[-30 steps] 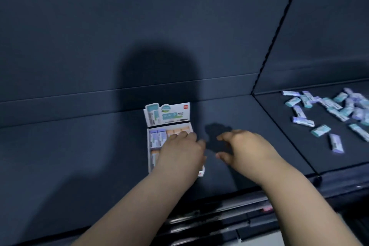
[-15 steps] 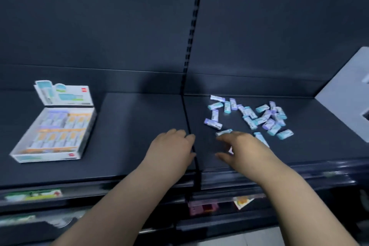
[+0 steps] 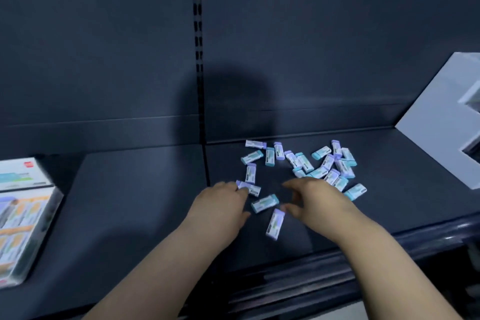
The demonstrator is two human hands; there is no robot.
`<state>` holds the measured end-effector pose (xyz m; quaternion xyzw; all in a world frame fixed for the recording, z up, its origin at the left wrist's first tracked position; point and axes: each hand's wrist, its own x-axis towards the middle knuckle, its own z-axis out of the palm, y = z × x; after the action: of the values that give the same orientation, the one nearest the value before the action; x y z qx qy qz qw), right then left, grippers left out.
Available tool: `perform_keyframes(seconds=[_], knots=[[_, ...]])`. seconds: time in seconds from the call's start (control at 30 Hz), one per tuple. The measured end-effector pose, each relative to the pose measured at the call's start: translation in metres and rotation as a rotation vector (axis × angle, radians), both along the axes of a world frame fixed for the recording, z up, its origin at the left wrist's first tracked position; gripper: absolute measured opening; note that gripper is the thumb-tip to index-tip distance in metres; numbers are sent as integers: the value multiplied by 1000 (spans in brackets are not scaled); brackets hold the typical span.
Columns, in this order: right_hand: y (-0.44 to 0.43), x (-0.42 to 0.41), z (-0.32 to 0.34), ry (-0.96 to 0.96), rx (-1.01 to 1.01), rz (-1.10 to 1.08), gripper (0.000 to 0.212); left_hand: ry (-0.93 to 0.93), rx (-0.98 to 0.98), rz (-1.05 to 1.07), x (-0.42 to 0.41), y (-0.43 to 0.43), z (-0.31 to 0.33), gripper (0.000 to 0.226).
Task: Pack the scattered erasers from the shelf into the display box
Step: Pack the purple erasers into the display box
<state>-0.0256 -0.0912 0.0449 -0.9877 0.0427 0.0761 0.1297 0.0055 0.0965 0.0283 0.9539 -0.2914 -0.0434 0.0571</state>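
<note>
Several small teal and purple erasers (image 3: 311, 163) lie scattered on the dark shelf (image 3: 135, 202), right of its vertical seam. My left hand (image 3: 223, 205) rests palm down, its fingertips touching a purple eraser (image 3: 250, 188). A teal eraser (image 3: 265, 202) and another purple eraser (image 3: 275, 223) lie between my hands. My right hand (image 3: 317, 197) hovers with fingers spread and curled over the near edge of the pile, holding nothing. The white display box (image 3: 28, 228), partly filled, stands at the far left edge, its lid flap up.
The dark back panel rises behind the shelf, with a slotted upright (image 3: 198, 60) at the seam. A white angled panel (image 3: 441, 125) stands at the right end. The shelf's front lip (image 3: 337, 262) runs under my forearms.
The view swung right from the display box to the eraser pile. Both hands travelled right with it; my left hand left the box and now touches an eraser.
</note>
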Motion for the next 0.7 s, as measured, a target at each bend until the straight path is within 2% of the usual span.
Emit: perform_keyframes(seconds=[0.33, 0.4, 0.6, 0.7], knots=[[-73, 30, -11, 15, -59, -124, 50, -25, -25, -147, 44, -73, -5, 45], [-91, 36, -14, 19, -82, -138, 49, -12, -4, -135, 47, -85, -11, 44], [-145, 53, -26, 130, -170, -69, 65, -22, -35, -27, 48, -142, -27, 41], [-158, 60, -37, 80, -237, 36, 72, -12, -73, 49, 43, -169, -31, 41]])
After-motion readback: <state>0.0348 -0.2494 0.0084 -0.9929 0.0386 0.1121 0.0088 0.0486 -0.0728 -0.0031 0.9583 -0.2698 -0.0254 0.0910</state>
